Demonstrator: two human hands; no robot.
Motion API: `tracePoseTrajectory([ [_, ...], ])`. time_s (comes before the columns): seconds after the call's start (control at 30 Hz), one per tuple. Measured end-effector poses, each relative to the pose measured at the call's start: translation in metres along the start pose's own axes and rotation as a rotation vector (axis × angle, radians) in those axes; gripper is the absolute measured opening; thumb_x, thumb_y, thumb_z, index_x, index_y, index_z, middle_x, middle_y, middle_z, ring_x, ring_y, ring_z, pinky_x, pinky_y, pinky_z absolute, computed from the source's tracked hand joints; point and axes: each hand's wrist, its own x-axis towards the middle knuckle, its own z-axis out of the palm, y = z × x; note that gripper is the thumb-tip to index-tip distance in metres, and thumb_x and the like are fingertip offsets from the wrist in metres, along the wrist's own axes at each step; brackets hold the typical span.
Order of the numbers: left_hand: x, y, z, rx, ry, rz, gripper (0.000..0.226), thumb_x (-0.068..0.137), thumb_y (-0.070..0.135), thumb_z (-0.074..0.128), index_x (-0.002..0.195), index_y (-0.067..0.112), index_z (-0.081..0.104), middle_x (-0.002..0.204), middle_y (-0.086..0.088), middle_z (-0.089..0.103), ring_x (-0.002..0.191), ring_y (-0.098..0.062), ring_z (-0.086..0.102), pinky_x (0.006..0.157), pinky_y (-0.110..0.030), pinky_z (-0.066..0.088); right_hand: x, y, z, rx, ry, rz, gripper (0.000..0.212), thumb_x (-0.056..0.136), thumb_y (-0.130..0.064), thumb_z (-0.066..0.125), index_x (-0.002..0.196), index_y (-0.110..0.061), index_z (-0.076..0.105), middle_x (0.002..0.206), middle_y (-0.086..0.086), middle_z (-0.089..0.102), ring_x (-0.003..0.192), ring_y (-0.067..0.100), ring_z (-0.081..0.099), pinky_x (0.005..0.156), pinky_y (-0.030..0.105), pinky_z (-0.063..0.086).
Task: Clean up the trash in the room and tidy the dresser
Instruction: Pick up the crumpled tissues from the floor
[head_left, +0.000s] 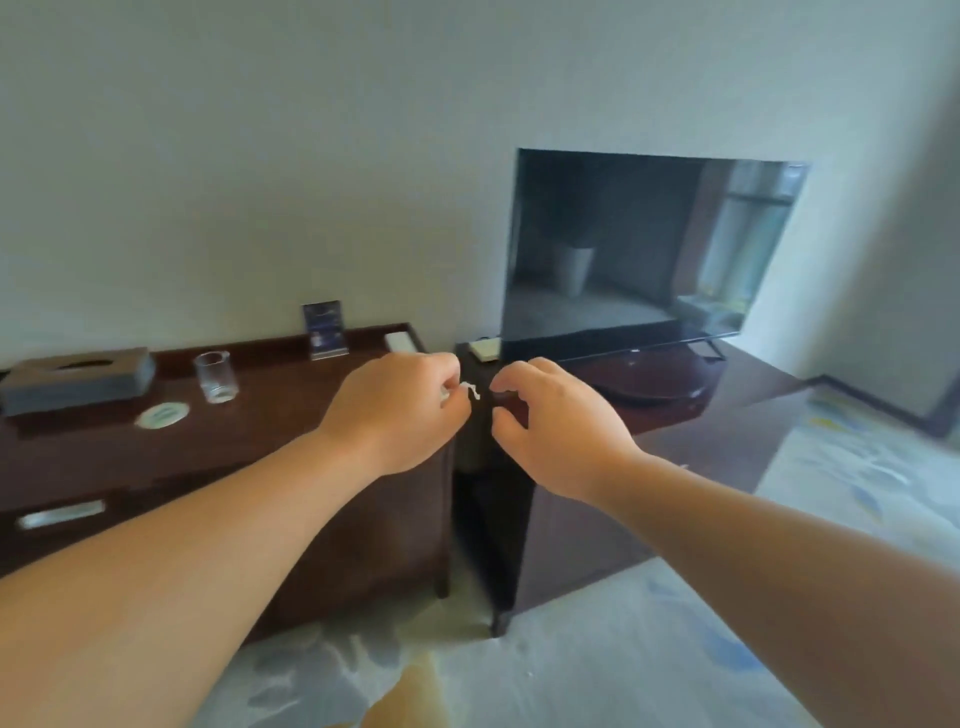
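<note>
The left hand (400, 410) pinches a white scrap (471, 389) whose loose end trails toward four o'clock, just short of the right hand (550, 421), curled and seemingly empty.

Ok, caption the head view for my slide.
Left hand pinches a white scrap near the right hand, by a dresser holding a glass.

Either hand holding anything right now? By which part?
Left hand pinches a small white scrap by one end, its other end sticking out toward the right hand, whose curled fingers hold nothing visible.
</note>
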Motion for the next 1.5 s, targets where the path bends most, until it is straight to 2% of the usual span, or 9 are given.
tracePoseTrajectory([
  [0.13, 0.062, 0.074, 0.05, -0.07, -0.012, 0.116, 0.023, 0.09, 0.034, 0.047, 0.072, 0.021, 0.052, 0.064, 0.003, 0.055, 0.064, -0.02, 0.054, 0.052, -0.031, 0.037, -0.014, 0.087, -0.039, -0.089, 0.057, 0.088, 0.035, 0.093, -0.035, 0.047, 0.126, -0.027, 0.053, 0.122, -0.009, 0.054, 0.106, 0.013, 0.054, 0.078, 0.021, 0.04],
  [0.27, 0.127, 0.155, 0.11, -0.118, -0.013, 0.205, 0.024, 0.089, 0.035, 0.046, 0.069, 0.022, 0.05, 0.064, 0.004, 0.055, 0.063, -0.019, 0.053, 0.051, -0.031, 0.037, -0.026, 0.189, -0.079, -0.161, 0.109, 0.159, 0.036, 0.091, -0.034, 0.047, 0.126, -0.027, 0.053, 0.123, -0.009, 0.054, 0.108, 0.014, 0.054, 0.079, 0.022, 0.039],
  [0.4, 0.192, 0.237, 0.165, -0.121, -0.012, 0.312, 0.027, 0.091, 0.04, 0.046, 0.069, 0.022, 0.048, 0.065, 0.006, 0.054, 0.065, -0.021, 0.054, 0.054, -0.032, 0.036, -0.035, 0.291, -0.12, -0.23, 0.122, 0.243, 0.036, 0.092, -0.035, 0.046, 0.127, -0.028, 0.052, 0.124, -0.008, 0.053, 0.104, 0.014, 0.056, 0.075, 0.022, 0.035],
  [0.57, 0.263, 0.318, 0.225, -0.166, -0.015, 0.404, 0.026, 0.091, 0.038, 0.047, 0.07, 0.022, 0.049, 0.06, 0.009, 0.049, 0.064, -0.022, 0.051, 0.049, -0.029, 0.025, -0.045, 0.396, -0.162, -0.259, 0.125, 0.33, 0.037, 0.093, -0.033, 0.046, 0.129, -0.026, 0.05, 0.128, -0.006, 0.052, 0.115, 0.017, 0.051, 0.078, 0.024, 0.034],
  [0.77, 0.349, 0.379, 0.3, -0.179, -0.063, 0.499, 0.025, 0.092, 0.036, 0.048, 0.076, 0.018, 0.054, 0.063, 0.008, 0.053, 0.063, -0.02, 0.051, 0.051, -0.028, 0.029, -0.037, 0.516, -0.173, -0.261, 0.138, 0.443, 0.035, 0.091, -0.035, 0.045, 0.124, -0.026, 0.052, 0.122, -0.004, 0.053, 0.112, 0.018, 0.05, 0.086, 0.033, 0.046],
  [0.87, 0.397, 0.406, 0.35, -0.21, -0.099, 0.545, 0.026, 0.092, 0.036, 0.048, 0.073, 0.018, 0.054, 0.064, 0.006, 0.056, 0.062, -0.019, 0.053, 0.054, -0.029, 0.034, -0.025, 0.577, -0.177, -0.272, 0.131, 0.514, 0.033, 0.09, -0.038, 0.045, 0.119, -0.025, 0.052, 0.119, -0.004, 0.052, 0.109, 0.021, 0.052, 0.085, 0.038, 0.048],
  [1.13, 0.563, 0.499, 0.466, -0.276, -0.165, 0.662, 0.028, 0.092, 0.032, 0.047, 0.069, 0.017, 0.049, 0.057, 0.005, 0.05, 0.053, -0.011, 0.044, 0.047, -0.027, 0.026, 0.016, 0.745, -0.236, -0.367, 0.178, 0.66, 0.036, 0.092, -0.037, 0.047, 0.127, -0.026, 0.05, 0.129, -0.006, 0.049, 0.115, 0.018, 0.05, 0.077, 0.025, 0.033],
  [1.33, 0.656, 0.608, 0.553, -0.304, -0.209, 0.728, 0.029, 0.09, 0.035, 0.049, 0.067, 0.018, 0.049, 0.055, 0.004, 0.052, 0.055, -0.018, 0.05, 0.048, -0.027, 0.028, 0.016, 0.88, -0.277, -0.374, 0.23, 0.761, 0.036, 0.092, -0.039, 0.047, 0.126, -0.028, 0.049, 0.128, -0.006, 0.049, 0.112, 0.019, 0.051, 0.077, 0.029, 0.039],
  [1.5, 0.701, 0.71, 0.637, -0.241, -0.177, 0.83, 0.026, 0.091, 0.034, 0.047, 0.07, 0.018, 0.051, 0.059, 0.006, 0.051, 0.056, -0.017, 0.048, 0.047, -0.024, 0.025, 0.002, 1.017, -0.308, -0.366, 0.229, 0.775, 0.035, 0.092, -0.038, 0.048, 0.125, -0.025, 0.051, 0.13, -0.006, 0.049, 0.11, 0.017, 0.052, 0.075, 0.025, 0.034],
])
